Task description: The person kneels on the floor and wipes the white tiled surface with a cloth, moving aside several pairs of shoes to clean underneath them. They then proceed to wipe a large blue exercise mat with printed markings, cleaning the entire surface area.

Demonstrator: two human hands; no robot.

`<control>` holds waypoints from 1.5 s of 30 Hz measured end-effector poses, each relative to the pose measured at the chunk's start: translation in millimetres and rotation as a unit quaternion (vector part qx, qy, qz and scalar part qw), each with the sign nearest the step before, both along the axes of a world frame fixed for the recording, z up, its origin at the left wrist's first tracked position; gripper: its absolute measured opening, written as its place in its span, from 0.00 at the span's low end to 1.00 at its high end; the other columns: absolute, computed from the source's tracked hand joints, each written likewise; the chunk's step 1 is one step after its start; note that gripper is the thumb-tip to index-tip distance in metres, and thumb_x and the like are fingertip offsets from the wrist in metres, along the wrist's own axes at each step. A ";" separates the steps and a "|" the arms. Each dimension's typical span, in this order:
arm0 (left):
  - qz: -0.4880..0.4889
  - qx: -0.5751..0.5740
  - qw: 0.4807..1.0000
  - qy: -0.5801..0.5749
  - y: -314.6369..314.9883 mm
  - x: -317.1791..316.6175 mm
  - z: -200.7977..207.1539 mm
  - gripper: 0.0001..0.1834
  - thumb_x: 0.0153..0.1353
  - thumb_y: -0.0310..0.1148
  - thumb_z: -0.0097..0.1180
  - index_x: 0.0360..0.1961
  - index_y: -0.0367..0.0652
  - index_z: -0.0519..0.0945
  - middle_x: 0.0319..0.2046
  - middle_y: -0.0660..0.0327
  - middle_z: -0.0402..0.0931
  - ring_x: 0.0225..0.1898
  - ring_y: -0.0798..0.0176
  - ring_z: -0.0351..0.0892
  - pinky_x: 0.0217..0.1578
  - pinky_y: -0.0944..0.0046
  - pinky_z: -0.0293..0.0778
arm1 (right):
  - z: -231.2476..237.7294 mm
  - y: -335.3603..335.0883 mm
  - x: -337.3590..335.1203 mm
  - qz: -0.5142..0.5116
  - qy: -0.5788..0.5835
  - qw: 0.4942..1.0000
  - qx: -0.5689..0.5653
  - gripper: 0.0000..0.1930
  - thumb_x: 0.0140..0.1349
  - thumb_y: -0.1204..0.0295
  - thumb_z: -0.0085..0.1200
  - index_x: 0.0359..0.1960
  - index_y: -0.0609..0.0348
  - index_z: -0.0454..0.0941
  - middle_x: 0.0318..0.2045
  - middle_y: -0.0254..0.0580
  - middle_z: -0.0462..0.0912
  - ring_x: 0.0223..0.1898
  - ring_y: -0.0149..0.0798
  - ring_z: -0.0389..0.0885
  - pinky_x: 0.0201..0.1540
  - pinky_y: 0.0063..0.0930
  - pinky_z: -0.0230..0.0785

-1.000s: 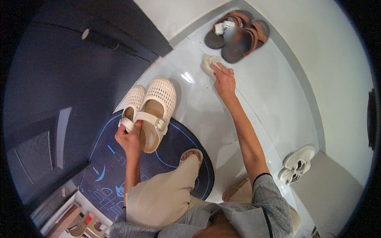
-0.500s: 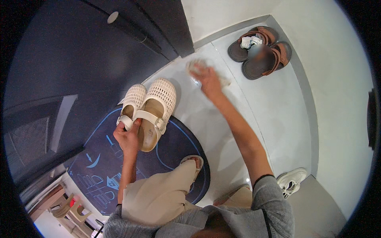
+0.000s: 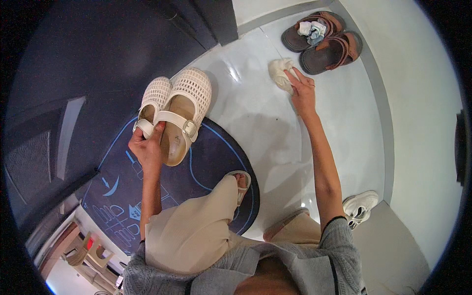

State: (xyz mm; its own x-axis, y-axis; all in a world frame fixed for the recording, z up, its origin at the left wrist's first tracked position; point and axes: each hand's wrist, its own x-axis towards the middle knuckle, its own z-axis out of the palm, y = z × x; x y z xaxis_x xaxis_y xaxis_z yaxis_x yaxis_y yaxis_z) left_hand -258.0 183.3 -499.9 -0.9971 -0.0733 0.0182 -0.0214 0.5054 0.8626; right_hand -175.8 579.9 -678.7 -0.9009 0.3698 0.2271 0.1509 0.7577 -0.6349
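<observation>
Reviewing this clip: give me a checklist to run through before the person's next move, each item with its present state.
1. Left hand holding both cream shoes: ok, at their straps.
2. Right hand on the pale cloth: ok, touching its near side.
3. Brown sandals free of loose items: not ok, a crumpled bundle lies on one.
4. Floor dry: cannot tell, it shows shine and shadow.
5. Shoe undersides clean: cannot tell, hidden.

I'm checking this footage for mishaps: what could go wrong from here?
The pair of cream woven shoes with buckled straps might slip, since only the left hand grips them, near the straps. The crumpled off-white cloth at the right hand might nudge the brown open-toed sandals, which lie close by.
</observation>
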 end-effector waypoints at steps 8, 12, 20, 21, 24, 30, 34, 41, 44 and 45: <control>-0.012 0.029 0.999 0.017 -8.8 -12.3 -11.9 0.15 0.54 0.26 0.70 0.43 0.34 0.84 0.36 0.62 0.84 0.35 0.70 0.78 0.39 0.68 0.74 | -8.5 -125.1 49.5 0.084 -0.018 0.995 0.040 0.38 0.43 0.91 0.50 0.58 0.41 0.79 0.62 0.42 0.74 0.50 0.52 0.72 0.58 0.40 0.63; -0.048 0.010 0.999 -0.015 4.9 -22.0 -1.3 0.13 0.54 0.21 0.67 0.42 0.31 0.84 0.36 0.62 0.84 0.37 0.72 0.78 0.41 0.70 0.73 | 10.5 -145.7 65.5 0.075 0.003 0.990 -0.116 0.34 0.48 0.91 0.49 0.57 0.46 0.80 0.59 0.43 0.77 0.50 0.50 0.73 0.60 0.40 0.60; -0.245 -0.049 0.966 -0.060 37.4 -54.2 110.4 0.12 0.54 0.24 0.68 0.39 0.32 0.84 0.34 0.60 0.83 0.35 0.70 0.78 0.39 0.68 0.74 | 99.1 -122.6 82.0 -0.226 -0.014 0.973 0.041 0.25 0.55 0.80 0.58 0.58 0.51 0.76 0.60 0.51 0.74 0.63 0.58 0.66 0.64 0.50 0.56; -0.280 -0.060 0.956 -0.061 40.8 -61.8 130.3 0.12 0.54 0.24 0.68 0.39 0.32 0.84 0.34 0.60 0.83 0.35 0.70 0.77 0.38 0.67 0.74 | 115.5 -134.4 78.4 -0.253 -0.020 0.965 0.072 0.26 0.54 0.78 0.59 0.58 0.52 0.75 0.62 0.52 0.72 0.64 0.62 0.63 0.64 0.52 0.57; -0.374 -0.023 0.923 -0.087 58.7 -91.2 132.8 0.12 0.54 0.26 0.68 0.39 0.32 0.84 0.32 0.60 0.83 0.33 0.71 0.77 0.36 0.66 0.73 | 127.1 -193.5 63.1 -0.149 -0.019 0.989 -0.001 0.28 0.51 0.76 0.59 0.58 0.53 0.76 0.62 0.49 0.72 0.66 0.57 0.65 0.66 0.48 0.60; -0.479 -0.014 0.870 -0.121 115.7 -107.4 166.1 0.15 0.52 0.32 0.71 0.39 0.33 0.85 0.31 0.59 0.84 0.31 0.69 0.79 0.35 0.64 0.75 | 191.6 -316.2 65.7 -0.058 0.012 0.998 -0.020 0.21 0.50 0.81 0.53 0.47 0.54 0.83 0.50 0.47 0.81 0.53 0.53 0.76 0.60 0.47 0.65; -0.460 0.071 0.873 -0.142 144.5 -107.3 116.0 0.14 0.51 0.32 0.71 0.35 0.33 0.85 0.30 0.57 0.84 0.30 0.68 0.79 0.35 0.64 0.75 | 174.3 -227.8 108.0 -0.313 0.104 0.943 0.049 0.17 0.54 0.81 0.49 0.45 0.56 0.82 0.42 0.50 0.81 0.47 0.54 0.76 0.55 0.47 0.65; -0.363 0.047 0.927 -0.084 185.4 -105.3 50.3 0.14 0.47 0.33 0.72 0.24 0.33 0.81 0.24 0.53 0.81 0.27 0.59 0.78 0.34 0.58 0.75 | 228.5 14.7 152.0 -0.493 -0.020 0.825 0.276 0.20 0.61 0.75 0.49 0.55 0.54 0.79 0.52 0.50 0.81 0.48 0.51 0.79 0.53 0.46 0.64; -0.343 0.028 0.936 -0.068 183.3 -93.9 21.7 0.17 0.43 0.36 0.74 0.23 0.34 0.81 0.23 0.50 0.80 0.25 0.56 0.77 0.34 0.56 0.75 | 208.4 18.7 168.3 -0.470 -0.149 0.794 0.355 0.23 0.58 0.77 0.50 0.57 0.51 0.79 0.57 0.54 0.78 0.49 0.50 0.79 0.54 0.44 0.63; -0.339 0.017 0.939 -0.059 186.5 -84.5 18.0 0.18 0.42 0.37 0.75 0.23 0.34 0.81 0.23 0.50 0.80 0.25 0.55 0.77 0.34 0.56 0.74 | 194.5 8.9 168.3 -0.415 -0.108 0.822 0.375 0.22 0.59 0.79 0.49 0.56 0.51 0.79 0.56 0.55 0.78 0.49 0.51 0.79 0.54 0.44 0.63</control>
State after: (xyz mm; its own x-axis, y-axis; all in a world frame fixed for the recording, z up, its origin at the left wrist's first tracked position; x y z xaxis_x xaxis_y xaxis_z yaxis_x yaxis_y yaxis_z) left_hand -342.4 369.8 -482.0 -0.8099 0.5802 -0.0859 0.1987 0.4091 0.8906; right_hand -7.5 588.8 -484.2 -0.4574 0.7074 0.5389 0.8619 0.5018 0.0728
